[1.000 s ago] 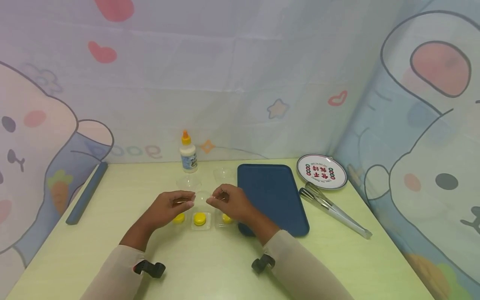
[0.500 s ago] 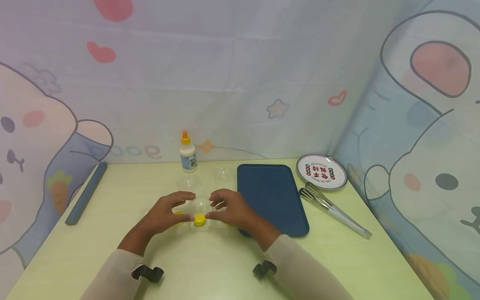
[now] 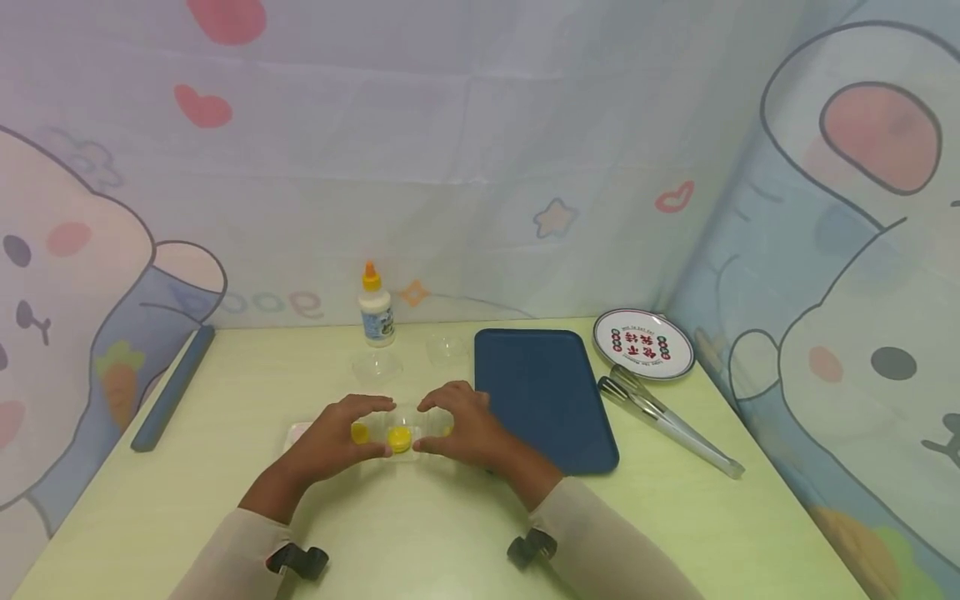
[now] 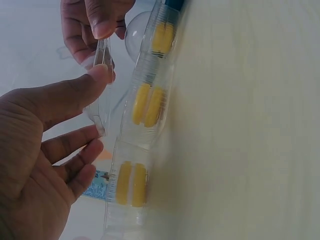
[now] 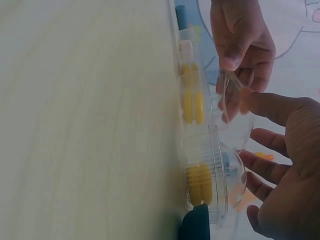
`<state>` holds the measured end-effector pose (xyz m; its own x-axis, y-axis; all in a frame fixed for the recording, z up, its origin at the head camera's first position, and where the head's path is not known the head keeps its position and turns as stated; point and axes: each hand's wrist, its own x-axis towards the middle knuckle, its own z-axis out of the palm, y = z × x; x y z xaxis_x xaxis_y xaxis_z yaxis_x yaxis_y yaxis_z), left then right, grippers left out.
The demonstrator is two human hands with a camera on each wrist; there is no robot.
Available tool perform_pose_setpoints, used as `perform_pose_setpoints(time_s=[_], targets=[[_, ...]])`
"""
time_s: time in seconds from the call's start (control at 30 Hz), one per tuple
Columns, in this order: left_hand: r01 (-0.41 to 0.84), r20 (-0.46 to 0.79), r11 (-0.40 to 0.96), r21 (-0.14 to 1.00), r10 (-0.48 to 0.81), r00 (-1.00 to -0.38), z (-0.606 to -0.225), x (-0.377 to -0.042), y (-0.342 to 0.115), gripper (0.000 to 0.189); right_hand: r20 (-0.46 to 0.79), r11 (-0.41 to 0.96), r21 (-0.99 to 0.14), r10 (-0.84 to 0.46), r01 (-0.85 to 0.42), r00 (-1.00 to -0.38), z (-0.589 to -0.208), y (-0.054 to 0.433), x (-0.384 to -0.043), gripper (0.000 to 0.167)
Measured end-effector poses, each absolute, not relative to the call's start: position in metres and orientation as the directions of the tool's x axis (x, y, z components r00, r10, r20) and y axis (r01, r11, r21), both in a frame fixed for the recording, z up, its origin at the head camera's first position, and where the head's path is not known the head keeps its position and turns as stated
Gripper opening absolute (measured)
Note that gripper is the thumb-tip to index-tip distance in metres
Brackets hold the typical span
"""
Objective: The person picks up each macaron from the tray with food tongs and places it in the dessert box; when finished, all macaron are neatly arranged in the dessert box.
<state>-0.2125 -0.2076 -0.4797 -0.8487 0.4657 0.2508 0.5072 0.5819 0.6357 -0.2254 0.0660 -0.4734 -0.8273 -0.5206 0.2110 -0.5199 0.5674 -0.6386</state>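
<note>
Across the near tabletop point(image 3: 390, 533), most room for moving seems offered. Beyond it, a clear lid point(image 4: 101, 107) is gripped at opposite sides by the left hand point(image 3: 337, 435) and right hand point(image 3: 467, 427), between thumbs and fingers, apart from and just above the boxed yellow macaron point(image 3: 400, 440). Lid judged light, slick, easily bent; best held by its rim. Rightward, movement is bounded by the blue tray point(image 3: 536, 392); farther back, by the bottle point(image 3: 378, 322).
</note>
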Motion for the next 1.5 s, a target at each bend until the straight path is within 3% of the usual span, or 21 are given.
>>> perform_pose_setpoints(time_s=[0.3,1.5], targets=[[0.467,0.207,0.656,0.593,0.437,-0.875,-0.479,-0.208,-0.207,0.059,0.221,0.595,-0.601,-0.517,-0.533,-0.827,-0.479,0.063,-0.223,0.048],[0.457,0.203,0.662,0.594,0.427,-0.881,-0.487,-0.211,-0.206,0.059,0.205,0.659,-0.537,-0.504,-0.527,-0.839,-0.490,0.056,-0.219,0.050]])
